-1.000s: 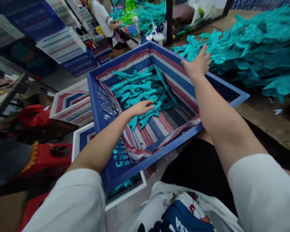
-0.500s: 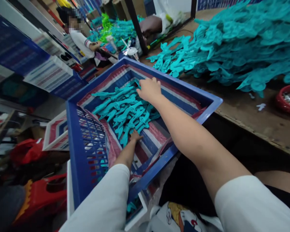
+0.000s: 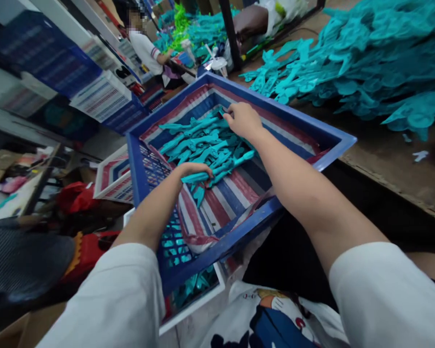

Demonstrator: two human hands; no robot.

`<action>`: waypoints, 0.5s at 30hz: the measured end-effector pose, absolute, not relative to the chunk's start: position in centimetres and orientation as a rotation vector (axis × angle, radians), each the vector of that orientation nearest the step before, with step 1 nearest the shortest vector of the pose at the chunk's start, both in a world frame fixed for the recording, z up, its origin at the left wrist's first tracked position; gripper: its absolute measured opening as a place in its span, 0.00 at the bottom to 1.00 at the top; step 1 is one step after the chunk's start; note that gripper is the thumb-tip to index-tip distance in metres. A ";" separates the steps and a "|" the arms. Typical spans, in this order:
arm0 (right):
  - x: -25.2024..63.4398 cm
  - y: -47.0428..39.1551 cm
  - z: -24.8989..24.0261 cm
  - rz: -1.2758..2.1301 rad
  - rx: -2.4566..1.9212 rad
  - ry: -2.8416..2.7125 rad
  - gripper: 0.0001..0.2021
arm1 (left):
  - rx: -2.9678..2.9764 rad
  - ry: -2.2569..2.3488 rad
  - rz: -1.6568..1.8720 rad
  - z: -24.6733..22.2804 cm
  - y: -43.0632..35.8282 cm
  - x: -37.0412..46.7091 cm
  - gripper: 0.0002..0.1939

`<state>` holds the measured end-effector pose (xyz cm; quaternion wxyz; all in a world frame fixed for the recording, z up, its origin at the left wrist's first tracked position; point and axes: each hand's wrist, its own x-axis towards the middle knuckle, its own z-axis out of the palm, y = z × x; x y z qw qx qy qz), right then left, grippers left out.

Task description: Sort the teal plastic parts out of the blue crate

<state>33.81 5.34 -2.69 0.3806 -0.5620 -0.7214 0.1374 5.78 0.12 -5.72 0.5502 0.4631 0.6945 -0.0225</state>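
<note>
"What fills the left of the frame?"

"Blue crates (image 3: 47, 53) stand at upper left. Lower down, a striped lining shows inside a white crate (image 3: 118, 188); above it, at top centre-left, sits a person in a white top (image 3: 143, 50)."

"And at centre?"

"A blue basket (image 3: 223, 249), tilted in view, its liner (image 3: 224, 208) banded red, white and blue. The teal pieces (image 3: 206, 145) lie heaped inside, toward its left and far sides: slim, glossy, knobbly in outline, mostly lying lengthwise, layered and overlapping."

"The hands?"

"The left hand (image 3: 197, 170) bends narrowly over the heap's near left edge, fingers curled against pieces; how firmly it grips, I cannot tell. The right hand (image 3: 244, 118), fingers bent, is at the heap's far right edge, thumb apart; whether it holds anything, I cannot tell."

"Farther right?"

"A worktable (image 3: 395, 164) bears a broad teal pile (image 3: 384, 63) at upper right, its pieces flatter, with rounded ends, stacked in ragged layers."
</note>
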 end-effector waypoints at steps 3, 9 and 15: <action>32.9 5.4 -2.9 0.357 -1.305 -1.888 0.24 | 1.084 1.493 0.168 -1.8 -0.9 2.8 0.12; 27.2 1.6 -4.8 1.135 -1.078 -2.105 0.29 | 1.053 1.224 0.772 -1.8 -1.7 5.0 0.28; 24.7 -1.3 -4.8 1.195 -1.152 -1.914 0.16 | 1.172 1.122 1.185 -3.2 -0.9 7.7 0.22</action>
